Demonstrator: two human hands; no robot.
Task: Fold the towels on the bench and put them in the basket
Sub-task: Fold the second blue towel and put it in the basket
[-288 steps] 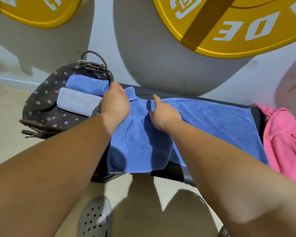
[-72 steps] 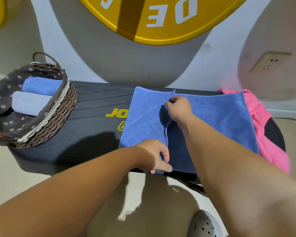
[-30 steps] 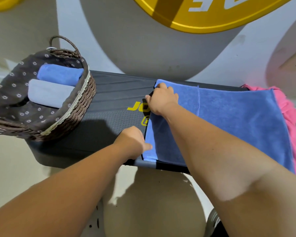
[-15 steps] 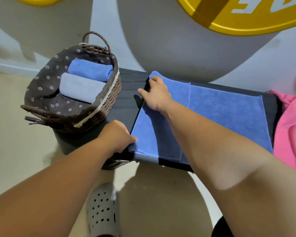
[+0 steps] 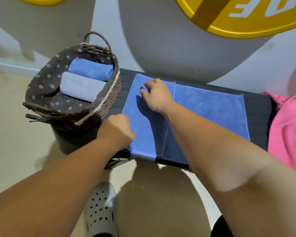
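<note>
My left hand (image 5: 116,130) is curling, knuckles up, over the near left edge of the blue towel (image 5: 208,106); I cannot tell if it is pinching the cloth. My right hand (image 5: 155,94) is resting loose, bent fingertips on the towel's folded-over left part. The towel is lying flat on the bench (image 5: 256,113). The wicker basket (image 5: 109,100) is sitting at the bench's left end, holding a rolled blue towel (image 5: 91,69) and a grey towel (image 5: 80,86). A pink towel (image 5: 289,127) is lying at the right end.
</note>
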